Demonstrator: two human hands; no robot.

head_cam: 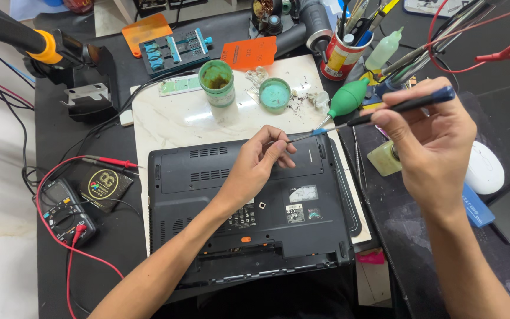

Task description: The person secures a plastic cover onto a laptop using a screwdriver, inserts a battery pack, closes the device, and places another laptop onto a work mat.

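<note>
Gripping a precision screwdriver (379, 113) at three o'clock, the right hand (432, 142) aims it at the left hand's (258, 162) fingertips (281, 143), pinched on its tip above an upturned black laptop (249, 207).

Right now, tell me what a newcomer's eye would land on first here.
First, the black laptop lying upside down at the centre of the bench. Above it, the right hand holds a thin screwdriver while the left hand pinches at its tip. On the left, a multimeter trails bright red leads.
</note>
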